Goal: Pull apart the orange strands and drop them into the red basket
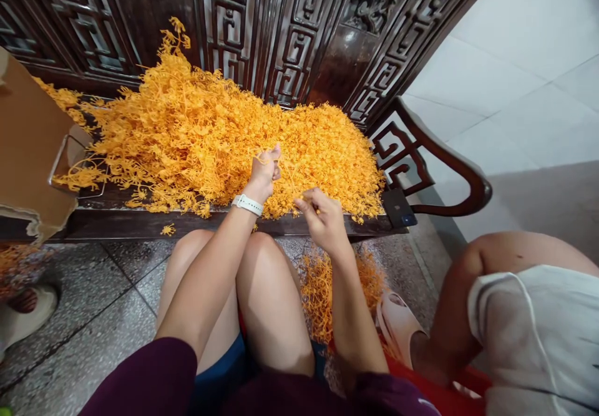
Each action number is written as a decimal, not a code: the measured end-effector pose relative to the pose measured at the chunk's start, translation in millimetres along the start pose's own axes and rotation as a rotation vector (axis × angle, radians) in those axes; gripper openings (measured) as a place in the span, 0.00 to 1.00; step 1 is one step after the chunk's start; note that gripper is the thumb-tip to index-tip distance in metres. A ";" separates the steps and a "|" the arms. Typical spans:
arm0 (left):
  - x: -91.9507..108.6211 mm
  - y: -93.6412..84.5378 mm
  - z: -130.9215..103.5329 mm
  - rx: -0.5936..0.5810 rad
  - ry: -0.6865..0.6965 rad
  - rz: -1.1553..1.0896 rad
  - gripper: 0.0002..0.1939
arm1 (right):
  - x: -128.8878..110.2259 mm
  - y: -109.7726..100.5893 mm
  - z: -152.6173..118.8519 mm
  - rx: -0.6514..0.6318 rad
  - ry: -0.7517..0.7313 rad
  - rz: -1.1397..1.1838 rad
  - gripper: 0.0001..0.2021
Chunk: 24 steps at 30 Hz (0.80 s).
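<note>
A big heap of orange plastic-looking pieces [201, 129], thin-stemmed with small spidery flower-like heads, spreads over the dark wooden bench. Above its front part is my left hand [264, 171], wearing a white watch band [248, 204] at the wrist. Its fingers are closed, and a thin orange stem shows across them. My right hand [322, 215] is a little lower and to the right, near the heap's front edge. Thumb and fingertips are pinched together there; whatever they hold is too small to make out. The two hands are apart.
Behind the heap rises a carved bench back [299, 35], with a curved armrest [468, 191] at right. A dark phone-like object [399, 208] lies on the bench's right end. A torn cardboard box [32, 141] stands at left. Another person's leg [453, 285] is at right. Orange strands [318, 291] lie below.
</note>
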State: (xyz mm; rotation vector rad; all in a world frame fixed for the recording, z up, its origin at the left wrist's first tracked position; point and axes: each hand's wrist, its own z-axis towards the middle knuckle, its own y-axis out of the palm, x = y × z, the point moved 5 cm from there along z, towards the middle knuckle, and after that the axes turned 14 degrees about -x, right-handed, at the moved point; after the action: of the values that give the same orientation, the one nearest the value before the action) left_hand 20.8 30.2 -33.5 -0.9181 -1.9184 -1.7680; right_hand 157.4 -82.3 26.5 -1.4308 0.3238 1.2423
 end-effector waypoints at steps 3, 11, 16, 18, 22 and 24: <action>5.8 -19.7 10.5 0.165 0.012 -0.078 0.19 | -60.1 25.4 -18.2 -0.583 -0.377 0.191 0.12; 25.4 -13.3 12.5 -0.078 0.012 -0.280 0.17 | -82.7 21.1 -24.0 -0.657 -0.388 0.930 0.07; 24.9 -4.3 -2.6 -0.143 -0.052 -0.306 0.22 | -17.1 2.6 -6.6 0.122 0.032 1.255 0.12; 26.9 -3.8 -4.2 -0.156 -0.055 -0.305 0.22 | -1.6 9.7 -7.7 0.247 0.149 1.234 0.10; 29.5 -1.8 -5.3 -0.201 -0.061 -0.305 0.21 | 24.8 23.6 -7.2 0.338 0.292 1.008 0.17; 28.9 -0.7 -6.2 -0.204 -0.069 -0.297 0.21 | 37.3 29.6 -1.9 0.325 0.345 0.967 0.21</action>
State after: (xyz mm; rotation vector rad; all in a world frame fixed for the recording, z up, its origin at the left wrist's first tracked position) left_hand -1.4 30.2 -14.0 -0.8006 -2.0323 -2.1613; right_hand 150.3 -76.7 -20.2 -1.2063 1.5129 1.5697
